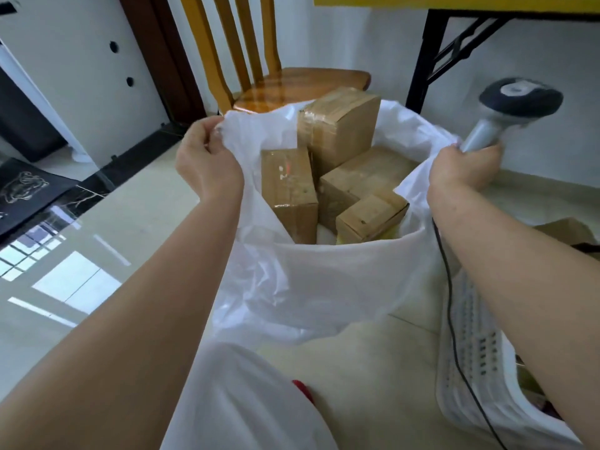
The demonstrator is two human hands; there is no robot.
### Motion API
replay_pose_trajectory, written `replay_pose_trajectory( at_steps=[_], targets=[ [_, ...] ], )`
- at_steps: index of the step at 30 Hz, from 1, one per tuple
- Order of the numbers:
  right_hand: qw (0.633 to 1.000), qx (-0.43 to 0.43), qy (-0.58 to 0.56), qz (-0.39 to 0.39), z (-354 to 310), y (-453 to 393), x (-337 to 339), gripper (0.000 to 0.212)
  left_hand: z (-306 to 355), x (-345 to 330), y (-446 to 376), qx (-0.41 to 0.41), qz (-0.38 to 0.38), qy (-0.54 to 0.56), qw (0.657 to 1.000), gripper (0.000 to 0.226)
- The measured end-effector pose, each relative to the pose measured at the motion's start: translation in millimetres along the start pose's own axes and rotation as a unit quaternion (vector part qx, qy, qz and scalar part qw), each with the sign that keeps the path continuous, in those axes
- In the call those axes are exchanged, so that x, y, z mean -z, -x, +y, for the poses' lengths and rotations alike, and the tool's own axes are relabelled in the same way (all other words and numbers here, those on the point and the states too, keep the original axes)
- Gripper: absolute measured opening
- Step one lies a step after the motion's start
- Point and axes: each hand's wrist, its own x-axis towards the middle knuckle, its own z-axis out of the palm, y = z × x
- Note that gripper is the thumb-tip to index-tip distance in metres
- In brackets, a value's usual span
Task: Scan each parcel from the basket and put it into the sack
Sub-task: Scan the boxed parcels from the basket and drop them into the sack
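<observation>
A thin white plastic sack (318,280) stands open on the pale tiled floor (136,222), its mouth pulled wide between the person's two hands. Inside it lie four brown cardboard parcels: a large taped box (339,125) tilted at the far side, a tall upright box (287,190) at the left, a broad box (363,177) behind and to the right, and a small box (371,216) in front of that one, nearest the right rim. The left hand (207,160) has its fingers curled round the sack's left rim, pinching the plastic just beside the tall box. The right hand (461,170) grips both the sack's right rim and the handle of a grey handheld barcode scanner (509,108), whose dark head points up and away from the parcels; its black cable (451,313) hangs down along the forearm. Low at the right, a white perforated plastic basket (470,352) sits on the floor beside the sack, its contents mostly hidden by the right arm. A wooden slatted chair (266,76) stands just behind the sack.
</observation>
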Motion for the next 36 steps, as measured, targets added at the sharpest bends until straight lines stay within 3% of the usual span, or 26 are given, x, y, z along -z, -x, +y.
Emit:
replay_pose_trajectory(
  at_steps=[3, 5, 8, 11, 12, 14, 17, 20, 23, 26, 28, 33, 36],
  targets=[
    [1.000, 0.027, 0.004, 0.013, 4, -8, 8, 0.043, -9, 0, 12, -0.033, 0.046, -0.033, 0.998, 0.027],
    [0.999, 0.035, 0.038, 0.004, 18, -11, 13, 0.043, -30, -2, 23, -0.004, 0.054, -0.057, 0.997, 0.027],
    [0.986, 0.005, 0.160, -0.048, 64, -13, 15, 0.041, -87, -8, 40, 0.071, -0.042, -0.161, 0.983, 0.026],
    [0.940, -0.035, 0.309, -0.137, 123, -6, 17, 0.039, -149, -16, 53, 0.190, -0.244, -0.334, 0.890, 0.043],
    [0.932, -0.048, 0.328, -0.148, 138, -3, 16, 0.039, -161, -18, 54, 0.218, -0.282, -0.368, 0.859, 0.049],
    [0.931, -0.071, 0.328, -0.146, 156, 1, 13, 0.039, -171, -20, 53, 0.211, -0.313, -0.415, 0.828, 0.038],
    [0.937, -0.080, 0.313, -0.132, 159, -5, 6, 0.039, -171, -28, 47, 0.170, -0.305, -0.426, 0.835, 0.017],
    [0.952, -0.069, 0.279, -0.101, 142, -20, 1, 0.038, -160, -39, 47, 0.174, -0.300, -0.357, 0.867, 0.035],
    [0.967, -0.045, 0.240, -0.069, 109, -41, -4, 0.039, -139, -44, 46, 0.185, -0.247, -0.244, 0.919, 0.047],
    [0.974, -0.022, 0.223, -0.043, 82, -56, -2, 0.040, -115, -41, 47, 0.107, -0.186, -0.191, 0.958, 0.026],
    [0.972, -0.012, 0.232, -0.036, 78, -61, 3, 0.042, -112, -34, 53, 0.091, -0.203, -0.226, 0.948, 0.021],
    [0.944, -0.069, 0.303, -0.110, 106, -49, 22, 0.045, -137, -18, 73, 0.160, -0.340, -0.352, 0.857, 0.027],
    [0.937, -0.065, 0.319, -0.128, 111, -37, 34, 0.043, -141, -15, 76, 0.148, -0.363, -0.385, 0.835, 0.027]
  ],
)
